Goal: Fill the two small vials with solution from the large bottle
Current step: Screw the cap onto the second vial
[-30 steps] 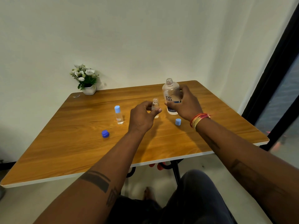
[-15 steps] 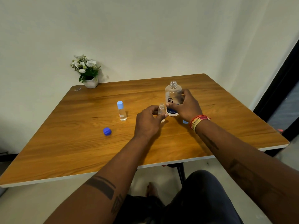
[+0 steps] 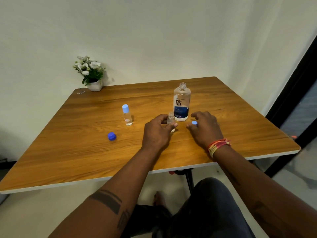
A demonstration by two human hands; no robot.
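Observation:
The large clear bottle (image 3: pixel 181 100) with a blue label stands uncapped on the wooden table (image 3: pixel 85 152), just beyond my hands. My left hand (image 3: pixel 157 133) grips a small uncapped vial (image 3: pixel 171 119) upright on the table, right in front of the bottle. My right hand (image 3: pixel 205 129) is off the bottle and low over the table, its thumb and fingers pinching a small light-blue cap (image 3: pixel 194 122). A second small vial (image 3: pixel 127 115), closed with a light-blue cap, stands to the left. The bottle's dark blue cap (image 3: pixel 111 136) lies nearer the left front.
A white pot of artificial flowers (image 3: pixel 91 74) sits at the table's far left corner against the wall. A dark door frame (image 3: pixel 291 100) rises at the right. My knees show below the table's near edge (image 3: pixel 171 170).
My right hand let go of the large bottle, which now stands alone, and dropped to the light-blue cap on the table. My left hand kept hold of the open vial.

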